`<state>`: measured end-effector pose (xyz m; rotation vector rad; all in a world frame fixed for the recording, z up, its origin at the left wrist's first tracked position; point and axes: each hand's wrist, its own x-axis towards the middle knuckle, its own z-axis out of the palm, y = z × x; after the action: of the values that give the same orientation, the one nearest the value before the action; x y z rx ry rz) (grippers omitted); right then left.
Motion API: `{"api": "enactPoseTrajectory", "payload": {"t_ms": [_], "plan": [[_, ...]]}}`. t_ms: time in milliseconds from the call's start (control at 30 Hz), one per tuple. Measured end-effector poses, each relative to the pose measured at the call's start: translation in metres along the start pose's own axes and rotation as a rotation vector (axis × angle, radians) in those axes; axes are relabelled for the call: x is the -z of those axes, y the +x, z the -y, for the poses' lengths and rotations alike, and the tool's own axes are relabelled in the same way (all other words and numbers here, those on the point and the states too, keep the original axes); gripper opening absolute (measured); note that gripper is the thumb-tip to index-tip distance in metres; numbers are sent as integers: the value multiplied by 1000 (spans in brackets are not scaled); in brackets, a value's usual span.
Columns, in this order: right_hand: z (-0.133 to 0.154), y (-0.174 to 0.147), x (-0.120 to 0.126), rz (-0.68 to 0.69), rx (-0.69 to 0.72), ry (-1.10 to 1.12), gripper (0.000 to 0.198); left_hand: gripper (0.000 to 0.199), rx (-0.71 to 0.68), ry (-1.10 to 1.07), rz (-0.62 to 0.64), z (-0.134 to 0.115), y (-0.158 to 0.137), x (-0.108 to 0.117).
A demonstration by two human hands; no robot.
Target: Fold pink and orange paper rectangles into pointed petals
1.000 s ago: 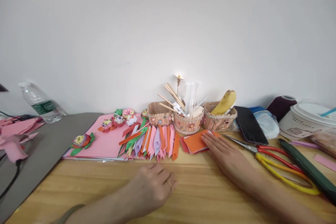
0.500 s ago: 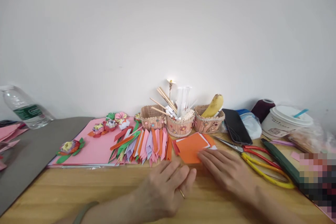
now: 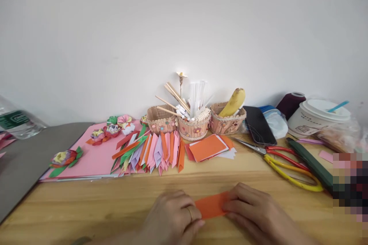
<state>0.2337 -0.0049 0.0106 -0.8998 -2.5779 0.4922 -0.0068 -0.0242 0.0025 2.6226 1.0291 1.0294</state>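
An orange paper rectangle [image 3: 212,205] is stretched between my two hands, just above or on the wooden table near its front. My left hand [image 3: 175,214], with a ring on one finger, pinches the paper's left end. At the right end, the fingers of my right hand [image 3: 255,210] are closed on it. Beyond them lies a small stack of paper rectangles [image 3: 208,147], orange on top, with white, red and pale sheets poking out. Folded paper strips [image 3: 156,151] in several colours fan out to the left of that stack.
Paper flowers [image 3: 65,160] rest on pink sheets [image 3: 97,157] at left. Small woven baskets [image 3: 194,129] stand along the wall, one holding a banana [image 3: 234,101]. To the right are scissors [image 3: 293,172], a phone [image 3: 260,126], a dark green bar [image 3: 312,166] and a lidded tub [image 3: 313,122].
My right hand has come away from the stack toward me with an orange sheet. Both hands now grip that sheet at its ends. The view has shifted slightly.
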Motion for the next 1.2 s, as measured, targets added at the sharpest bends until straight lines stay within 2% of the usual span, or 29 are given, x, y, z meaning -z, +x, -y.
{"api": "enactPoseTrajectory", "payload": {"t_ms": [133, 267, 400, 767, 1200], "plan": [[-4, -1, -6, -26, -169, 130, 17, 36, 168, -79, 50, 0, 1, -1], [-4, 2, -12, -70, -357, 156, 12, 18, 256, -47, 60, 1, 0, -4], [-2, 6, -13, -47, -448, 120, 9, 14, 395, -26, 233, 0, -2, -2], [-1, 9, -14, -58, -409, 31, 10, 7, 509, -57, 314, 0, -1, -1], [-4, 7, -15, -102, -306, -22, 12, 9, 384, 81, 252, -1, 4, 2]]}}
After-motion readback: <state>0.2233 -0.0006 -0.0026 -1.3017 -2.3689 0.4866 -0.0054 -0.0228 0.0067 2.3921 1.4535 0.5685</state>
